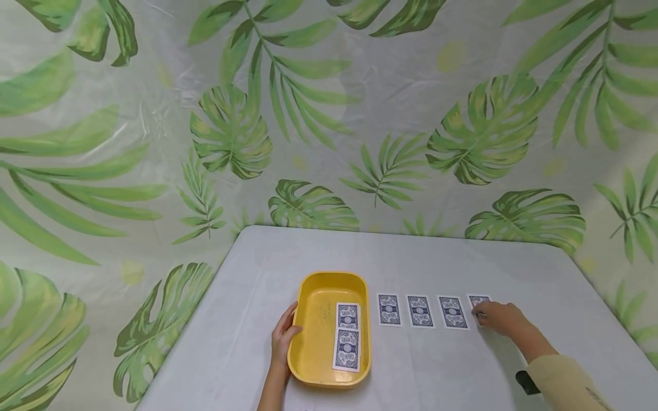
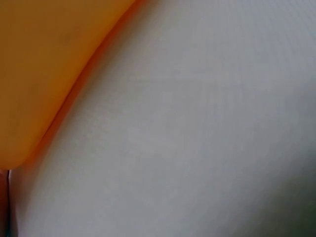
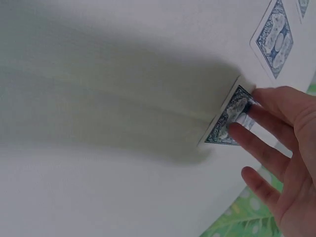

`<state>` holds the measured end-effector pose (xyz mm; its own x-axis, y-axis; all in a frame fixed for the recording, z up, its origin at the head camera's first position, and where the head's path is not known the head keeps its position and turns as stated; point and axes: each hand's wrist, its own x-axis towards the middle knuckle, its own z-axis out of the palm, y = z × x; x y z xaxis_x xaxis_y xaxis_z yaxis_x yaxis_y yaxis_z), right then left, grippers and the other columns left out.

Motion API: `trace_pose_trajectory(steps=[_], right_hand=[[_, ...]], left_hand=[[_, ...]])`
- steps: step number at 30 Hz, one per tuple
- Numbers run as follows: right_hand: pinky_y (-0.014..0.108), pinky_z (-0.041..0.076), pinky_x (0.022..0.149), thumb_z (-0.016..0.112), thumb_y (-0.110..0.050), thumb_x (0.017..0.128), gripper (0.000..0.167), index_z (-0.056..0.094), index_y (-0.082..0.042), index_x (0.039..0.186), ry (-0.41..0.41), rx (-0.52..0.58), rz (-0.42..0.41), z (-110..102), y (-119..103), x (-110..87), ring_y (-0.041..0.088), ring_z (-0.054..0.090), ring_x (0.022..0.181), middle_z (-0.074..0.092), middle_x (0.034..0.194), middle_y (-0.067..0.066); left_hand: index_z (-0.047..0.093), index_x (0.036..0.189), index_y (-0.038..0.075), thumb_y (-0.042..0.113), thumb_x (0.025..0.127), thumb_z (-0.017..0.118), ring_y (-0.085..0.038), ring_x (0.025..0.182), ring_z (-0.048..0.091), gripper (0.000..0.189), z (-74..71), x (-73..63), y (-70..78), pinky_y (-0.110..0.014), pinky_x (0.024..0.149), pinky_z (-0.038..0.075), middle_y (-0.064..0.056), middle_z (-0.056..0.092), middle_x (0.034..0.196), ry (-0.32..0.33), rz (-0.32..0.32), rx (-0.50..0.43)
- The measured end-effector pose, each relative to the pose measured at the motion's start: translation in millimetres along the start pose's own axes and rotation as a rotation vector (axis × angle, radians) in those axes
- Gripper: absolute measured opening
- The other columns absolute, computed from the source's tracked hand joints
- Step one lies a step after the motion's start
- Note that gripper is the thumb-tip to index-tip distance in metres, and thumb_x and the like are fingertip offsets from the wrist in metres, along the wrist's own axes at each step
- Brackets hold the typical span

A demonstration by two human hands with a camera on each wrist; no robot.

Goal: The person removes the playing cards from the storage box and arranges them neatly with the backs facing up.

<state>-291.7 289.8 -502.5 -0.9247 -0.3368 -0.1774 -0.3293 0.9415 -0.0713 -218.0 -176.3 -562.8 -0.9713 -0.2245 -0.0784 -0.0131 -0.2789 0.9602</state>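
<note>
My left hand (image 1: 282, 337) grips the left wall of a yellow plastic tray (image 1: 329, 281), its thumb over the rim. Inside the tray, along its right side, lie two blue-backed playing cards (image 1: 346, 349), one overlapping the other. In the left wrist view the tray's outer wall (image 2: 47, 64) fills the upper left corner. Far right in the row, my right hand (image 1: 501, 318) pinches the edge of a playing card (image 3: 222, 129) between thumb and index finger. Its middle finger rests on the patterned back, while the ring finger stays off the card.
Three more face-down cards (image 1: 421, 311) lie in a spaced row between the tray and my right hand. A white cloth (image 1: 411, 260) covers the table, with a leaf-patterned curtain (image 1: 319, 114) behind. A dark object (image 1: 527, 382) shows beside the right sleeve.
</note>
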Motion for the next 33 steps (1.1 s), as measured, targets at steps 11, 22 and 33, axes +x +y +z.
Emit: trace_pose_trajectory(steps=[11, 22, 33], right_hand=[[0.054, 0.042, 0.076, 0.061, -0.012, 0.081, 0.022, 0.064, -0.004, 0.101, 0.165, -0.044, -0.013, -1, -25, 5.3, 0.034, 0.06, 0.097, 0.066, 0.101, 0.016], [0.05, 0.042, 0.084, 0.061, -0.023, 0.083, 0.028, 0.064, -0.009, 0.108, 0.382, -0.062, -0.124, -26, -105, 12.2, 0.028, 0.061, 0.097, 0.067, 0.102, 0.009], [0.044, 0.044, 0.088, 0.063, -0.03, 0.081, 0.031, 0.065, -0.016, 0.108, 0.477, -0.063, -0.215, -25, -173, 8.6, 0.02, 0.062, 0.096, 0.067, 0.103, 0.002]], left_hand=[[0.044, 0.135, 0.01, -0.003, 0.08, 0.045, -0.024, 0.128, 0.039, 0.056, -0.2, 0.0, -0.5, -0.013, 0.086, 0.042, -0.014, 0.038, 0.142, 0.002, -0.006, 0.009], [0.044, 0.135, 0.011, -0.003, 0.08, 0.046, -0.022, 0.125, 0.043, 0.056, -0.3, 0.5, 0.6, -0.014, 0.086, 0.043, -0.014, 0.039, 0.142, 0.005, -0.01, 0.007], [0.044, 0.135, 0.008, -0.002, 0.081, 0.045, -0.016, 0.118, 0.048, 0.055, 0.4, -0.7, 0.4, -0.015, 0.085, 0.044, -0.019, 0.039, 0.141, -0.009, 0.019, 0.02]])
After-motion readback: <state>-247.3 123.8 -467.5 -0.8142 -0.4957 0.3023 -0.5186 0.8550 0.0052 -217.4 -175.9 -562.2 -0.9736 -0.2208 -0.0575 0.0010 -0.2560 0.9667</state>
